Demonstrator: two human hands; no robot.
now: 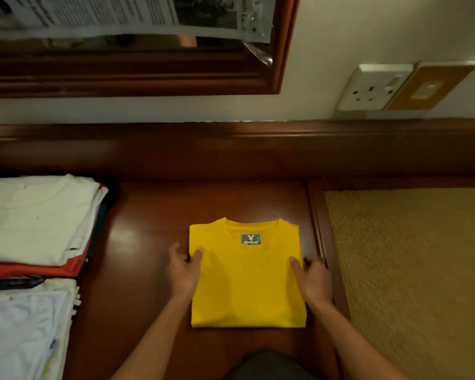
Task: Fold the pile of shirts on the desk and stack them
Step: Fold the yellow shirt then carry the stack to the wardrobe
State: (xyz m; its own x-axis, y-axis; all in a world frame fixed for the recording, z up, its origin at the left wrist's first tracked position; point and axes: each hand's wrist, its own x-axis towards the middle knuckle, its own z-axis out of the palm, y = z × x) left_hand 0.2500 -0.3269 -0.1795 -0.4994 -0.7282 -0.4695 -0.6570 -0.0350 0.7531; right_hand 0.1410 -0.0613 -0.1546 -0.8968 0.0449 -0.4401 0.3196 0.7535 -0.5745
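The left hand (183,270) is gripping the left edge of the folded yellow shirt (247,281), thumb on top, fingers tucked at its side. The right hand (311,278) is gripping the right edge likewise. The shirt is lying flat on the tabletop (137,270), right of a stack of folded shirts (36,223).

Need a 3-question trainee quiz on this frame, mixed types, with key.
1. True or false: the yellow shirt lies folded on the desk.
2. Which hands grip the shirt? A) left hand only B) right hand only C) both
3. Fill in: the stack of folded shirts lies to the person's ____.

Key: 1 true; 2 C; 3 left.
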